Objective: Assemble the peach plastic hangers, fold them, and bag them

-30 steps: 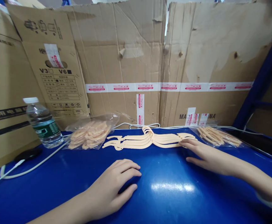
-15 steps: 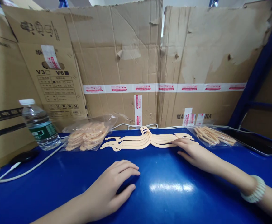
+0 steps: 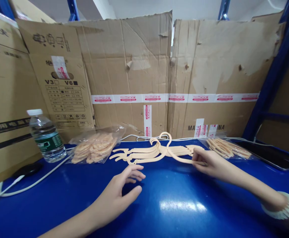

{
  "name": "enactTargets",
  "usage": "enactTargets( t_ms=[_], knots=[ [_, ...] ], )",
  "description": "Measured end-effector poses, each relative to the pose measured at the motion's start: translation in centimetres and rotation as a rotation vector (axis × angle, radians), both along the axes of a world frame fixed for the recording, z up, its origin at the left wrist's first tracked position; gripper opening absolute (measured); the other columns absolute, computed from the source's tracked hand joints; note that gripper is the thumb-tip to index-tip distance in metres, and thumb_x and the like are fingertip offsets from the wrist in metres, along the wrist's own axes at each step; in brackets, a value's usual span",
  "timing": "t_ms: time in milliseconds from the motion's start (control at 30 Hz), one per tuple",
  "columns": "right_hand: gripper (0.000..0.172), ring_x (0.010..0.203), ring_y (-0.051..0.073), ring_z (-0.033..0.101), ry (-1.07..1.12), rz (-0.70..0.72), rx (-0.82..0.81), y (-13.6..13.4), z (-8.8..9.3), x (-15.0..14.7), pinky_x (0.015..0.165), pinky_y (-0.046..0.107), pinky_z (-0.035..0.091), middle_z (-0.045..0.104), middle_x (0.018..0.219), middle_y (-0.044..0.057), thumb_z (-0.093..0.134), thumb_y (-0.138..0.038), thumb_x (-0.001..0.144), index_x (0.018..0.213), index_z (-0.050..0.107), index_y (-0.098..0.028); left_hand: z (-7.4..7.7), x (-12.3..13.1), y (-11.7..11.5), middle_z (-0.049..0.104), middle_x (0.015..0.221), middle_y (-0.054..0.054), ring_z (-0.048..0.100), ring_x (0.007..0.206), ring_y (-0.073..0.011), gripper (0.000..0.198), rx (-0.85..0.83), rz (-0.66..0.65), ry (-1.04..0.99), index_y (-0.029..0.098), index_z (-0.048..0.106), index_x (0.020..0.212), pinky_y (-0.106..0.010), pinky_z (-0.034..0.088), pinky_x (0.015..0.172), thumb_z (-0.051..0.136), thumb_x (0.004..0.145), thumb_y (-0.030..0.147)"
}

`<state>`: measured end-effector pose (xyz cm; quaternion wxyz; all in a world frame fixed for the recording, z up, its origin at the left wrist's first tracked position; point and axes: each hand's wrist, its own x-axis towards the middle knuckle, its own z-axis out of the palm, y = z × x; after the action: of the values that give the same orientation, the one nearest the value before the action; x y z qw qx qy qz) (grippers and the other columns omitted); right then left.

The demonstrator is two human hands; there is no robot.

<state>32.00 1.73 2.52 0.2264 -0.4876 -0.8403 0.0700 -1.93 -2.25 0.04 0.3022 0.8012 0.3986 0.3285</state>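
Observation:
My right hand (image 3: 205, 161) pinches the right arm of a beige clothes hanger (image 3: 170, 152), whose hook stands raised above the others. Behind it lies a row of similar beige hangers (image 3: 144, 150) on the blue table, their hooks close together in the middle. My left hand (image 3: 124, 186) hovers over the table just in front of the hangers' left ends, fingers apart and nothing in them. The far end of the held hanger overlaps the row, so I cannot tell whether it still touches the others.
A clear bag of beige pieces (image 3: 94, 147) lies left of the hangers, another bag (image 3: 227, 147) to the right. Farther left stand a water bottle (image 3: 47, 138) and a black device (image 3: 27, 170) with a white cable. A dark tablet-like object (image 3: 270, 155) lies right. Cardboard (image 3: 134, 79) walls the back.
My right hand has closed on the front hanger and pulled it towards me, lifting its hook apart from the rest. My left hand has turned slightly, its fingers nearer the hangers.

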Motion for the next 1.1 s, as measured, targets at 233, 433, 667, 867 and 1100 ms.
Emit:
enactTargets(
  t_ms=[233,433,667,867,1100],
  knots=[
    [0.020,0.063,0.017,0.058,0.227,0.038,-0.184,-0.5,0.9,1.6,0.058,0.028,0.044,0.058,0.067,-0.001,0.054,-0.037,0.088,0.078,0.045,-0.022,-0.7,-0.5,1.6,0.066,0.115,-0.013,0.065,0.103,-0.0252,0.039,-0.255,0.076,-0.234,0.018,0.055,0.110,-0.044,0.050,0.096,0.063,0.080,0.042],
    [0.020,0.061,0.015,0.055,0.304,0.117,-0.316,-1.1,0.5,0.7,0.056,0.026,0.043,0.055,0.068,-0.002,0.056,-0.036,0.088,0.078,0.045,-0.022,-1.0,-0.3,1.4,0.040,0.142,-0.022,0.066,0.103,-0.0257,0.087,-0.339,0.233,-0.453,0.021,0.011,0.145,-0.046,0.047,0.096,0.063,0.078,0.042],
    [0.015,0.058,0.012,0.049,0.246,0.153,-0.347,-1.6,-0.3,-0.6,0.051,0.022,0.035,0.052,0.066,-0.004,0.059,-0.024,0.083,0.078,0.046,-0.020,-0.9,0.4,0.1,0.053,0.126,-0.011,0.059,0.087,-0.0166,0.066,-0.262,0.100,-0.293,0.023,0.035,0.139,-0.031,0.048,0.082,0.063,0.080,0.035],
    [0.026,0.073,0.018,0.060,0.190,0.196,-0.267,-1.8,0.2,-0.9,0.065,0.029,0.048,0.064,0.085,0.004,0.054,-0.024,0.086,0.112,0.058,-0.018,0.0,0.3,0.0,0.061,0.085,-0.001,0.052,0.071,-0.0142,0.037,-0.182,0.142,-0.175,0.020,0.058,0.119,-0.024,0.041,0.063,0.056,0.086,0.038],
    [0.019,0.087,0.025,0.058,-0.176,0.172,0.268,-1.5,0.7,-0.3,0.075,0.036,0.045,0.067,0.083,0.007,0.049,-0.022,0.093,0.089,0.068,-0.021,-0.2,-0.1,0.8,0.064,0.080,-0.002,0.053,0.065,-0.0141,0.045,-0.225,0.200,-0.302,0.016,0.057,0.120,-0.025,0.043,0.061,0.060,0.084,0.042]
  ],
)
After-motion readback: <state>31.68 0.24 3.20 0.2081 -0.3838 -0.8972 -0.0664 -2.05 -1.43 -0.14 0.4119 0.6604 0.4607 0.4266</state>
